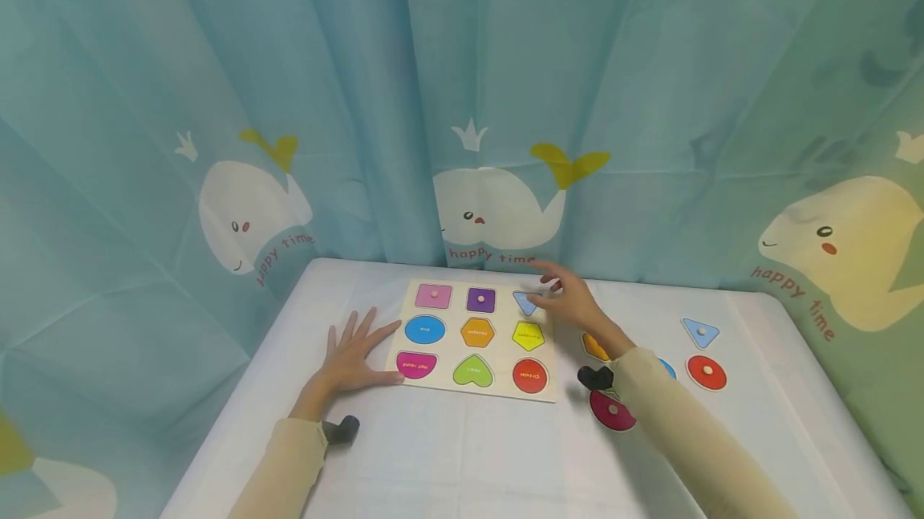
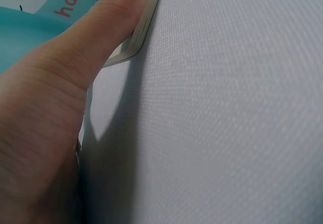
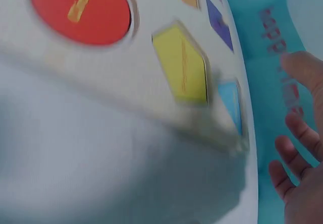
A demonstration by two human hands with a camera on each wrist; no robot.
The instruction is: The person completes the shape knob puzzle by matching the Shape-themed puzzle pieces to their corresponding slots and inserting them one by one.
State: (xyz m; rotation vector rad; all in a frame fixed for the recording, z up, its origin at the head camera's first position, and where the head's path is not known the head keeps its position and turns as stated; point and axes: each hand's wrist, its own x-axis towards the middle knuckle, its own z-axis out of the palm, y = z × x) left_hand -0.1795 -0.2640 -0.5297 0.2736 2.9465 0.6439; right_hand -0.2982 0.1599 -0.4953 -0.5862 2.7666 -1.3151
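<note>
A white shape-puzzle board [image 1: 447, 350] lies on the table, with colored shapes in rows. Knobbed pink rectangle [image 1: 424, 297] and purple square [image 1: 472, 307] pieces sit in its far row. The light blue triangle slot [image 1: 524, 306] is at the far right corner. My left hand [image 1: 354, 358] rests with spread fingers at the board's left edge; in the left wrist view its thumb [image 2: 96, 32] touches the board's corner. My right hand [image 1: 570, 302] hovers over the far right corner near the triangle slot. In the right wrist view its fingers [image 3: 298, 128] are loosely bent, with nothing seen between them.
Right of the board lie a knobbed blue triangle [image 1: 695, 334], a red circle [image 1: 697, 375], a dark red piece [image 1: 606, 419], an orange piece [image 1: 593, 347] and a blue piece [image 1: 670, 370]; the sleeve partly covers some. A whale-print curtain [image 1: 375, 102] hangs behind the table.
</note>
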